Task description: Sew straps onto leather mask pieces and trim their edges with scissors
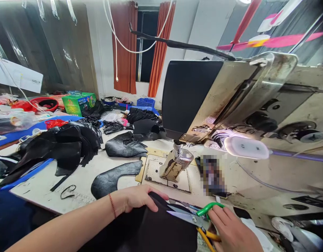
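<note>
My left hand pinches the edge of a piece of black material between thumb and fingers, in front of the sewing machine. Wrapped around the scissors' handles, my right hand is closed. The scissors have silver blades, with one green and one yellow grip showing. Their blade tips point left toward my left hand and lie at the upper edge of the black material. Whether the blades cut into it is not clear. Two curved black leather pieces lie on the table just beyond my left hand.
The sewing machine overhangs the table, its post standing beyond my hands. A phone lies right of the post. Stacked black pieces are at left, near a green box. A lit lamp hangs at right.
</note>
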`<state>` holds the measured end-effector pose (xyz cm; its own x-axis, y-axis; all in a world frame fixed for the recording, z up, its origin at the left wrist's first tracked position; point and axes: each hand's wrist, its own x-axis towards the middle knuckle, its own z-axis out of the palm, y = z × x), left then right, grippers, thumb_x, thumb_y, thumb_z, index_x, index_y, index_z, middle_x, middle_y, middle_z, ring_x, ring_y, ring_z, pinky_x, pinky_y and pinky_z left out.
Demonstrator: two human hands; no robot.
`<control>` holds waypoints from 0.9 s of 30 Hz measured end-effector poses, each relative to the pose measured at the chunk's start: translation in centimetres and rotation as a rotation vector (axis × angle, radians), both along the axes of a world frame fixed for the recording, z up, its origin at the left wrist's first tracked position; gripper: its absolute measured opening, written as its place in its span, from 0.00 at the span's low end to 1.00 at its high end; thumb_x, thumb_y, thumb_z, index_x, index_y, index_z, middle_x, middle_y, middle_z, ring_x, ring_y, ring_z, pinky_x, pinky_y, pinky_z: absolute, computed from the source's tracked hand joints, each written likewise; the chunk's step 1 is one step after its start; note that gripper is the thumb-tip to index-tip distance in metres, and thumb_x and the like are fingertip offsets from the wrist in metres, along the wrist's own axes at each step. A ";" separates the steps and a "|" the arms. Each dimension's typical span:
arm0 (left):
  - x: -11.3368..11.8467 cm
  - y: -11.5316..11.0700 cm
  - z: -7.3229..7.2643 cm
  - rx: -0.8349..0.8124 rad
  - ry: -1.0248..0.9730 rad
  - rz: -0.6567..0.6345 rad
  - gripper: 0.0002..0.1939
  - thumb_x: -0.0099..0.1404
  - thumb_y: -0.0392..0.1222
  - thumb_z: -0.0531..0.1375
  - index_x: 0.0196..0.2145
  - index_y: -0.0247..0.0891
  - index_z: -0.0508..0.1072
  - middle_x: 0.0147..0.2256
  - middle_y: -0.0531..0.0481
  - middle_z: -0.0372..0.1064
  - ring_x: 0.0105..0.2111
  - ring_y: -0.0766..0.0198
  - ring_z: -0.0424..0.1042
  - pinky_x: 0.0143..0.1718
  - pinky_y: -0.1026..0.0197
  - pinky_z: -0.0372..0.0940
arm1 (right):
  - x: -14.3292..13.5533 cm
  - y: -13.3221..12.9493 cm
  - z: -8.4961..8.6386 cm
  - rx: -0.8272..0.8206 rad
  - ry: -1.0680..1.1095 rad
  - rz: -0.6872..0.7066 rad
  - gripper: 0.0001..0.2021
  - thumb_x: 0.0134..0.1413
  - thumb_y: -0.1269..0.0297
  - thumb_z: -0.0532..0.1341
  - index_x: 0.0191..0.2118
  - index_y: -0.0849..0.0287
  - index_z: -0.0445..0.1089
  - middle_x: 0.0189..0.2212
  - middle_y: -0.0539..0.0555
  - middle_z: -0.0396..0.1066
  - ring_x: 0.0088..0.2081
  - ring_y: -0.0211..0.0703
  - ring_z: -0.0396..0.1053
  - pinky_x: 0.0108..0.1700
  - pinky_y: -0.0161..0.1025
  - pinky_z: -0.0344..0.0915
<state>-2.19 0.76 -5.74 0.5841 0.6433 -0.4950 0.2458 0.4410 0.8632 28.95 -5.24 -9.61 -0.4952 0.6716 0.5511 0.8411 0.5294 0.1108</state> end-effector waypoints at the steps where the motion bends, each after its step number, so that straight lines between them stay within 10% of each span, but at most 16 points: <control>1: 0.0 0.0 0.0 0.004 0.002 -0.006 0.30 0.40 0.33 0.64 0.45 0.46 0.79 0.43 0.54 0.76 0.45 0.57 0.71 0.48 0.59 0.62 | -0.1 0.3 0.1 -0.020 -0.012 0.004 0.14 0.30 0.77 0.52 0.29 0.54 0.60 0.28 0.52 0.64 0.31 0.48 0.58 0.34 0.41 0.52; 19: 0.2 0.3 -1.3 0.007 -0.003 -0.012 0.28 0.38 0.37 0.64 0.42 0.43 0.80 0.48 0.51 0.75 0.53 0.50 0.66 0.58 0.51 0.55 | -0.4 2.8 -1.7 -0.070 0.037 0.144 0.12 0.42 0.83 0.51 0.26 0.55 0.58 0.24 0.49 0.59 0.28 0.42 0.55 0.31 0.39 0.47; 27: -6.3 -0.7 5.6 0.220 0.005 0.038 0.20 0.50 0.41 0.66 0.43 0.44 0.79 0.51 0.52 0.73 0.54 0.50 0.68 0.57 0.53 0.58 | 2.4 -0.5 -2.1 -0.034 0.201 -0.156 0.08 0.54 0.67 0.53 0.39 0.56 0.67 0.34 0.55 0.72 0.32 0.44 0.69 0.31 0.36 0.61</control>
